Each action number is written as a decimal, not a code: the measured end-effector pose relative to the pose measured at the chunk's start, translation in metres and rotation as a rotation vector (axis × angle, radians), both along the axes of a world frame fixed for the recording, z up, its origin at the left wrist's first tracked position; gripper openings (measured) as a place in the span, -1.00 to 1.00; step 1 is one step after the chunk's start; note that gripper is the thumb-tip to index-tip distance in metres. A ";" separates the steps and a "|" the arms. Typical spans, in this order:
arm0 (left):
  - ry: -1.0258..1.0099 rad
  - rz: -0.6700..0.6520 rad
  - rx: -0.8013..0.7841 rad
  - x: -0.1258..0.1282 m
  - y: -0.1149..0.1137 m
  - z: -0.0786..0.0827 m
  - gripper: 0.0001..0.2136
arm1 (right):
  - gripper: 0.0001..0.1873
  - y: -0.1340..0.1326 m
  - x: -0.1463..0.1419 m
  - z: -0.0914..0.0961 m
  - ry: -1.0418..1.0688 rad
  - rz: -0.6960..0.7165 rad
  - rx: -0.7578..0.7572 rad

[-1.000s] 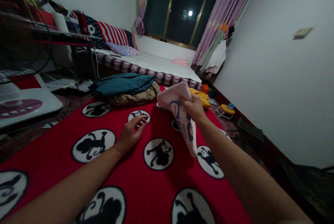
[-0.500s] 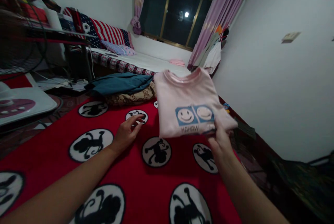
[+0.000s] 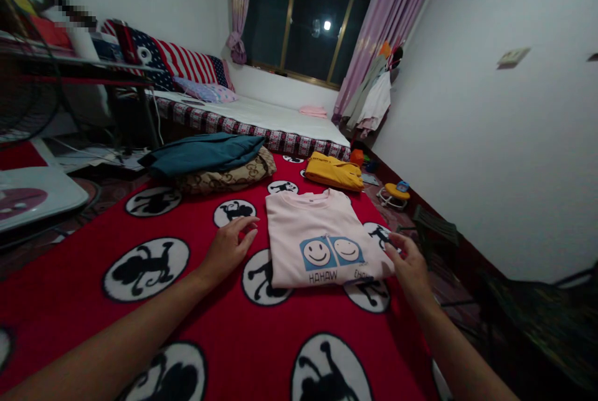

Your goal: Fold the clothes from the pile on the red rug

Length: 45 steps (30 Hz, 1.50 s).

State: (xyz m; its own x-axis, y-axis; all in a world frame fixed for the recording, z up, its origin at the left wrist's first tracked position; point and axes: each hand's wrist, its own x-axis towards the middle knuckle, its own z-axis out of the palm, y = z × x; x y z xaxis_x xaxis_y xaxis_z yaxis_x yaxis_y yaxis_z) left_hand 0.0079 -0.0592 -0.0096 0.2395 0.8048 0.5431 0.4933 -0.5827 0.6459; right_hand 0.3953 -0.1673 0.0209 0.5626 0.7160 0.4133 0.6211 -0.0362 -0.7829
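A folded pale pink T-shirt [image 3: 299, 220] lies flat on the red blanket [image 3: 233, 332], its two blue smiley squares and lettering facing up. Just past the shirt's right edge is my right hand [image 3: 412, 267], with thumb and fingers apart; the fingertips are beside the sleeve, and nothing shows between them. My left hand [image 3: 228, 248] hovers over the blanket to the left of the shirt, fingers loosely spread and holding nothing. Behind the shirt sits a folded yellow garment [image 3: 334, 172].
A teal garment [image 3: 205, 153] rests on a brown patterned one [image 3: 228, 177] at the blanket's far left. Beyond are a low bed [image 3: 261, 111] and a window. On the right stand a small yellow stool [image 3: 396, 191] and a dark folding chair [image 3: 537, 320].
The pink T-shirt has come down from the air onto the blanket, and my right hand has let go of it. The yellow garment behind it now shows. My left hand stays empty.
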 end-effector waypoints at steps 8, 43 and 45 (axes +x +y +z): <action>0.122 0.038 -0.156 0.036 0.028 0.003 -0.54 | -0.20 0.088 -0.021 0.008 -0.305 0.204 -0.340; -0.127 -0.116 -0.429 0.076 -0.032 0.024 -0.34 | -0.56 0.038 -0.001 -0.009 0.137 0.135 -0.464; -0.061 -0.149 -0.243 0.081 -0.044 0.028 -0.44 | -0.65 0.038 -0.003 -0.009 0.228 0.150 -0.447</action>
